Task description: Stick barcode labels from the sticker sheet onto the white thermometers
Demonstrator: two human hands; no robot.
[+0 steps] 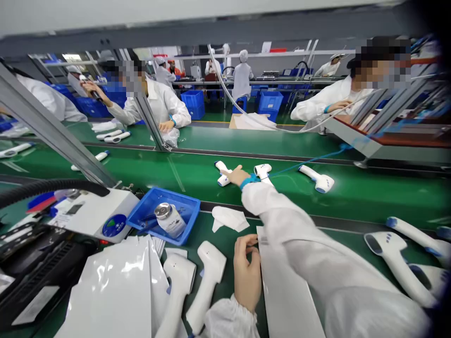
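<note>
My right hand (235,176), with a blue wristband, reaches across the green conveyor belt (352,197). Its fingers lie on a white handheld thermometer (222,173), and a second one (263,172) stands just beyond the wrist. My left hand (247,267) is curled low on the near bench, beside the edge of a flat white sheet or bag (285,286). Several more thermometers lie on both sides, including one (207,281) left of that hand. A folded white wipe (229,218) lies above it.
A blue tray (183,211) holds a labelled metal-lidded tin (171,220). A white machine (95,213) and black hose stand at left, beside white bags (116,291). Metal frame uprights cross the view. Co-workers in white sit across the belt, with blue crates behind them.
</note>
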